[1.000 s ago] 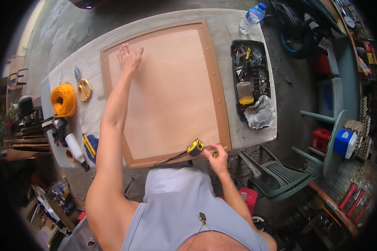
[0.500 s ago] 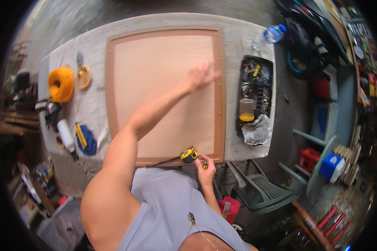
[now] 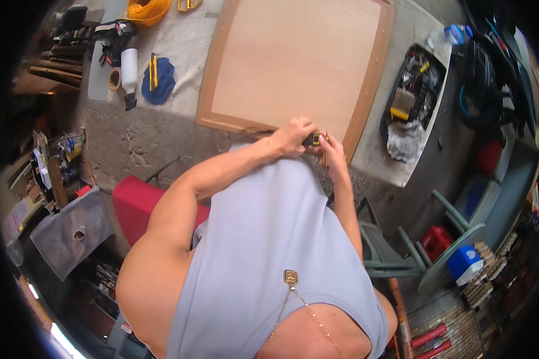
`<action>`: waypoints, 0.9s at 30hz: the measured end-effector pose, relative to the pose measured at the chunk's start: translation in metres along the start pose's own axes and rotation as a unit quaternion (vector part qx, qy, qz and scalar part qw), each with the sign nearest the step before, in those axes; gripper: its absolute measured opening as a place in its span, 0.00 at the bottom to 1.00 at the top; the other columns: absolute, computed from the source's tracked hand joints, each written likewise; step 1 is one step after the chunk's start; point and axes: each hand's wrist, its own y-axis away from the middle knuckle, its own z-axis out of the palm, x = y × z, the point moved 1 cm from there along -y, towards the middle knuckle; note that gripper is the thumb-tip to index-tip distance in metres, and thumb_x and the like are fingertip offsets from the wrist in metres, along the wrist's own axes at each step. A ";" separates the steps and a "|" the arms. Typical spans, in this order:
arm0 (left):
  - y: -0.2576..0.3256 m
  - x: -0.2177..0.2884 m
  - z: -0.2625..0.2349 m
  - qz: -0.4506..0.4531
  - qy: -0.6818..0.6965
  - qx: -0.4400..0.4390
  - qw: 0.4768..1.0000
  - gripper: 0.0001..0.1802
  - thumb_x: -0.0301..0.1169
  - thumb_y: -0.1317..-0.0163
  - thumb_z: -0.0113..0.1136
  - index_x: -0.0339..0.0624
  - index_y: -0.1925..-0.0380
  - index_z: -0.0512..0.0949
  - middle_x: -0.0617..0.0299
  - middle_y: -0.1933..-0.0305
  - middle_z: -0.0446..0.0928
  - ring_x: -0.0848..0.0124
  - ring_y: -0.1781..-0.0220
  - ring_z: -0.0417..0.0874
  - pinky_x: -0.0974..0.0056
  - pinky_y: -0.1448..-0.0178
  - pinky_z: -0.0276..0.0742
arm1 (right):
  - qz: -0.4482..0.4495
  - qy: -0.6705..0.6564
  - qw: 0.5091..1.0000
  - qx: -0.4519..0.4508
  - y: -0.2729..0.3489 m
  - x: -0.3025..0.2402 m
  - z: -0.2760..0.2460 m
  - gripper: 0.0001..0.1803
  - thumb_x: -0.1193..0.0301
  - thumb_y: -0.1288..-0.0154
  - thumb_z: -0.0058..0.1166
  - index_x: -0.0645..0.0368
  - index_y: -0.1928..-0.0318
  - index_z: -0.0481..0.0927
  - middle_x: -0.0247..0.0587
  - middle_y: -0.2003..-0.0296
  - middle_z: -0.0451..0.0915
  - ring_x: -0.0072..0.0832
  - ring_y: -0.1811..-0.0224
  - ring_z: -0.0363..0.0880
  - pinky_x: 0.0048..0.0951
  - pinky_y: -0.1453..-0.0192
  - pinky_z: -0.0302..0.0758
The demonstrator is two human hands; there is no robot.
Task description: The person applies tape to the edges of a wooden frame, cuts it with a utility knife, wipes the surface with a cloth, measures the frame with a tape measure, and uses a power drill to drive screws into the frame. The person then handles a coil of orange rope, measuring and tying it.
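Note:
A yellow-and-black tape measure (image 3: 314, 139) is at the near edge of a wooden framed panel (image 3: 296, 66), close to my body. My left hand (image 3: 293, 136) is closed around its left side. My right hand (image 3: 335, 154) meets it from the right, fingertips close against the case. A slim yellow-and-black thing (image 3: 325, 157) is also pinched in my right hand; its kind is too small to make out. The panel lies flat on the cloth-covered table, its raised brown border running around a pale sheet. My fingers hide part of the tape measure.
On the table's left are a yellow cutter (image 3: 153, 70) on a blue cloth (image 3: 159, 90), a white bottle (image 3: 129, 69) and an orange coil (image 3: 150, 11). A black tool tray (image 3: 416, 84) and plastic bottle (image 3: 455, 34) stand right. A red chair (image 3: 139, 206) is left of me.
My left hand has come back from the panel's far right side to the tape measure at the near edge. The view has tilted toward my body and turned.

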 end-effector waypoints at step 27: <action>0.161 -0.114 -0.155 -0.219 -0.245 0.014 0.944 0.20 0.16 0.62 0.57 0.41 0.64 0.70 0.49 0.64 0.78 0.47 0.57 0.79 0.53 0.59 0.73 | -0.305 0.273 0.864 0.293 0.026 0.059 -0.083 0.10 0.71 0.42 0.61 0.63 0.62 0.79 0.48 0.66 0.80 0.42 0.66 0.80 0.36 0.59 0.75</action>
